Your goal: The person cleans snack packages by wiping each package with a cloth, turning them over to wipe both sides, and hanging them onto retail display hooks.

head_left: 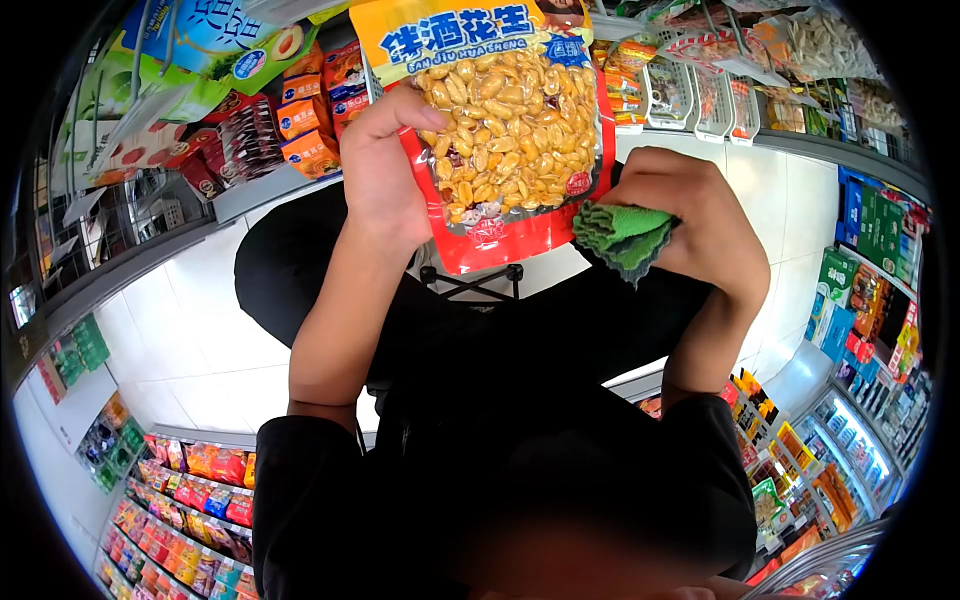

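My left hand [385, 165] grips the left edge of a bag of peanuts [510, 130], its thumb lying across the front. The bag has a clear window full of nuts, a yellow top with blue lettering and a red border. It is held up facing me, slightly tilted. In my right hand [690, 215] is a bunched green cloth [628, 240], grey on its underside. The fingers of that hand are curled round the cloth beside the bag's lower right edge. Whether the cloth touches the bag I cannot tell.
Ahead, a shelf holds orange snack packets [305, 120], a green and blue bag [210, 45] and white baskets [668, 92]. Below the bag, black folding stool legs [470, 285] stand on the white tiled floor [190, 320]. Stocked shelves [195, 490] and a lit fridge [850, 435] lie behind me.
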{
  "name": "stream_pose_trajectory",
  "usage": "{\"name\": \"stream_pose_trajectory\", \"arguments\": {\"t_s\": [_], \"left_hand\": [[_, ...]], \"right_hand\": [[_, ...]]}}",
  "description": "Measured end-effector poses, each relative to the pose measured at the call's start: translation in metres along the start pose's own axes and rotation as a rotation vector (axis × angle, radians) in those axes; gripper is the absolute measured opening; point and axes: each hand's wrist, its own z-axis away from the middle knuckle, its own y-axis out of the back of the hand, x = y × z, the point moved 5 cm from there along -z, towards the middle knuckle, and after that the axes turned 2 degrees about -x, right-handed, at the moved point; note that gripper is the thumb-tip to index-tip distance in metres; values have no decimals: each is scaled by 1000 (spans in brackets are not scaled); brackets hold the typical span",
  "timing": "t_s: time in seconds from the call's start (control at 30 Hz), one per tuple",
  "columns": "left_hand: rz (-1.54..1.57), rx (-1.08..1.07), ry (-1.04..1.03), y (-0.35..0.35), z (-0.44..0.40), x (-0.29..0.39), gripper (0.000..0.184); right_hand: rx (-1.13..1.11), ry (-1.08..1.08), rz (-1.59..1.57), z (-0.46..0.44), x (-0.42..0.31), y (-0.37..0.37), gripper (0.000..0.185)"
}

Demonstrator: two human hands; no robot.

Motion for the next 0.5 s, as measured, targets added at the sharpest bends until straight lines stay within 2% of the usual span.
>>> {"name": "stream_pose_trajectory", "arguments": {"t_s": [0.07,0.17,0.27,0.43,0.5], "left_hand": [[-30,31,-24,-1,1,0,56],[-151,121,-83,2,0,3,56],[-17,32,-49,3,-1,1,56],[-16,-18,-84,4,-1,3,54],[-13,-35,-81,3,-1,3,54]], "right_hand": [[11,-63,64,1,3,3,33],[24,7,87,-4,-3,-2,35],[55,24,120,-6,-10,-6,37],[106,-7,199,-7,-14,-5,30],[112,62,181,-11,-25,-14,36]]}}
